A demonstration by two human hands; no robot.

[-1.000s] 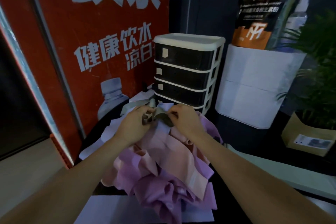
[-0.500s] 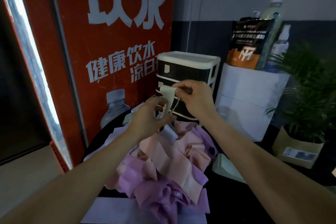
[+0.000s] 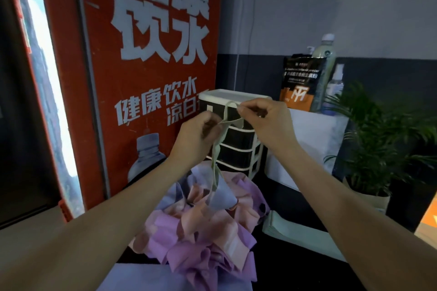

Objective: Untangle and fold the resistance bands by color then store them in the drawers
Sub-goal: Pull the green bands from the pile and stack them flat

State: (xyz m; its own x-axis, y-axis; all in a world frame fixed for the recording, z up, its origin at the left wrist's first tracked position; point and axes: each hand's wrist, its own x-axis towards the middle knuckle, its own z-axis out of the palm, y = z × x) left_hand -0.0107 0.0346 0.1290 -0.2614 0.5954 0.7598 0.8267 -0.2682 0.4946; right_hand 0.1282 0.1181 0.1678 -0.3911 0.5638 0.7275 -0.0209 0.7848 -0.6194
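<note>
Two bare forearms reach forward from the bottom of the view, both hands raised in front of a small drawer unit [image 3: 238, 149]. The left hand [image 3: 196, 134] has its fingers curled in, gripping a thin pale green band [image 3: 216, 151] near its top. The right hand [image 3: 267, 120] sits slightly higher and just beside it, thumb and forefinger pinching the same green band where it loops upward. Between the two hands the band makes a narrow loop, and one twisted strand hangs straight down from the left hand.

That strand drops into a heap of bands [image 3: 203, 227] lying on a dark tabletop [image 3: 295, 267] below the hands. The heap is a loose tangle of peach, lilac and light blue strips; the green strand's lower end disappears among them, so I cannot tell whether it is caught there.

The drawer unit stands behind the heap, white-framed with dark drawer fronts, all pushed in. To its right is a white box [image 3: 314, 144] with an orange and black pouch [image 3: 300, 85] and two bottles [image 3: 331, 73] on top. A leafy potted plant [image 3: 383, 139] stands at the far right. On the left rises a red poster [image 3: 151, 73] with large white Chinese characters and a picture of a water bottle.
</note>
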